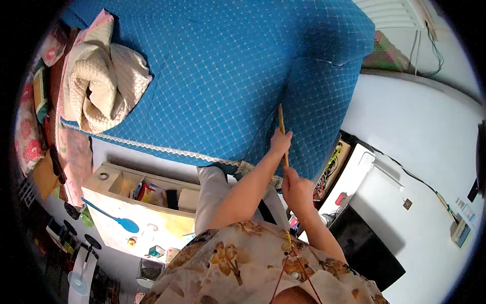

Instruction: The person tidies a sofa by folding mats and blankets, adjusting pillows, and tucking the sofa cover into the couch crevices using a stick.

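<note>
A slim wooden stick [281, 119] points away from me, its far end at a crease in the blue quilted bedspread [212, 76]. My left hand [280, 142] is wrapped round the stick partway along. Closer to my body, my right hand [297, 190] grips the near end, and its fingers hide that end. Lace trims the near edge of the bedspread. I cannot tell whether the stick's far end presses on the fabric or hovers just above it.
A crumpled cream quilted cloth [104, 81] lies on the bed's left. Below it, a cabinet with an open compartment [152, 195] holds small items, and a blue long-handled brush or paddle [126, 224] rests on the cabinet. At right are a black screen [367, 248] and cables.
</note>
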### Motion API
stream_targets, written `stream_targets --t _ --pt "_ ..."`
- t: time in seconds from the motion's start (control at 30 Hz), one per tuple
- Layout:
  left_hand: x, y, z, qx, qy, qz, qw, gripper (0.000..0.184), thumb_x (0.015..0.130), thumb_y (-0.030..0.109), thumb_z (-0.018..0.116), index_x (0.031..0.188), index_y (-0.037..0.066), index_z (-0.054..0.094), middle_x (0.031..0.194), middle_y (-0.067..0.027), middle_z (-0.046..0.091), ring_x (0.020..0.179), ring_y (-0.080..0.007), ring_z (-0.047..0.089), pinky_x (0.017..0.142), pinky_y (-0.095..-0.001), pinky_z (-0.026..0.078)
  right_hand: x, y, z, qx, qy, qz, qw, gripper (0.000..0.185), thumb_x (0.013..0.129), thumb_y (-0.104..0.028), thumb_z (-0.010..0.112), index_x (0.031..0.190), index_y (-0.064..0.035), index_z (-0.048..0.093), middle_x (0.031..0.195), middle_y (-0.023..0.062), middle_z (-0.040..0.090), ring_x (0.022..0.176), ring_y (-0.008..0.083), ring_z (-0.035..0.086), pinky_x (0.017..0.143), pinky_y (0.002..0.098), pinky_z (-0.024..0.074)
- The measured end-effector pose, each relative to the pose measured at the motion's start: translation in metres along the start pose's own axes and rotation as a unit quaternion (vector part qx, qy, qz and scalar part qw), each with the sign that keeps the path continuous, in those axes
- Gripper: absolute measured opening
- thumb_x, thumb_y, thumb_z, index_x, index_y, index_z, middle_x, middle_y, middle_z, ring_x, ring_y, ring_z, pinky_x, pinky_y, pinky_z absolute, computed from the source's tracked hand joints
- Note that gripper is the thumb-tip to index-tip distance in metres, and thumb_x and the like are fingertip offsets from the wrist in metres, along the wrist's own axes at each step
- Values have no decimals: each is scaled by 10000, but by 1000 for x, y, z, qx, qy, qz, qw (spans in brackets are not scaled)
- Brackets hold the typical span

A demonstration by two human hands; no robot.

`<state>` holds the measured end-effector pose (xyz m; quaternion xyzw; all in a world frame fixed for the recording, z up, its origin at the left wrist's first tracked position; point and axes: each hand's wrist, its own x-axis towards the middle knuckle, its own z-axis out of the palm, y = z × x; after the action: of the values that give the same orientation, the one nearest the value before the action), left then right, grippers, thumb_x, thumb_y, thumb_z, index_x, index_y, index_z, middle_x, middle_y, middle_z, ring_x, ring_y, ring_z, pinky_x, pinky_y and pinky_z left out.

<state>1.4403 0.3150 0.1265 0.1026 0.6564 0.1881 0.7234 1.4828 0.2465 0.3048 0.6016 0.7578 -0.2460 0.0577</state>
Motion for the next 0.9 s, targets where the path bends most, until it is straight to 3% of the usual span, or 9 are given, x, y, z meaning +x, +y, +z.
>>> stream_targets --t 0.13,0.23,0.3,0.43,0.53,0.63,0.73,0.8,0.9 --pt "42 -22 21 65 15 4 998 586 824 331 586 1251 -13 380 1039 -221 574 907 -351 596 741 -433 506 11 10 1 -1 -4 43 999 189 774 -115 544 954 -67 577 558 168 564 498 338 570 463 435 449" --pt "79 -58 29 90 44 -4 995 465 841 297 572 1182 26 409 701 -132 541 498 -266 542 428 -390 464 15 23 14 6 -23 42 999 203 760 -133 542 952 -77 581 568 171 571 529 343 586 497 445 468" --pt "96 -70 39 91 49 15 995 424 845 281 569 1148 32 409 651 -119 512 452 -257 505 395 -382 438 19 27 11 5 -27 28 999 188 760 -123 545 937 -78 589 568 171 570 523 344 581 497 446 464" --pt "44 -49 39 -154 28 -42 987 332 846 249 570 1048 46 403 554 -82 423 372 -218 416 332 -356 367 21 27 -24 -16 -69 -3 997 165 751 -103 561 908 -76 605 577 172 573 525 344 576 505 452 458" --pt "41 -37 34 -228 12 -70 971 297 852 226 562 1013 65 372 519 -57 354 353 -188 363 316 -339 316 32 38 -20 -25 -94 -17 995 180 735 -121 549 905 -89 596 583 180 575 546 348 588 527 458 475" --pt "49 -22 32 -202 28 -91 975 235 851 214 560 952 42 434 515 -79 404 355 -209 392 324 -371 315 50 47 -13 10 -77 -8 997 174 731 -129 537 890 -93 596 591 183 577 561 351 592 540 461 483" --pt "111 -45 36 -31 -28 -126 991 354 825 224 588 1085 -9 531 792 -168 600 709 -283 618 555 -407 496 71 52 -14 51 -70 7 996 159 729 -123 528 864 -89 606 611 182 584 583 357 594 550 466 485" --pt "148 -73 46 47 -44 -58 996 293 810 220 597 997 -5 585 846 -177 619 787 -294 625 616 -394 506 84 56 -18 67 -83 16 994 161 725 -119 522 852 -93 616 630 180 591 600 362 594 562 471 486" --pt "138 -36 48 51 10 -141 989 243 799 194 600 951 5 619 901 -185 630 834 -295 628 653 -384 515 101 65 -23 86 -101 26 991 181 717 -114 515 853 -110 634 657 179 601 622 366 595 588 476 488"
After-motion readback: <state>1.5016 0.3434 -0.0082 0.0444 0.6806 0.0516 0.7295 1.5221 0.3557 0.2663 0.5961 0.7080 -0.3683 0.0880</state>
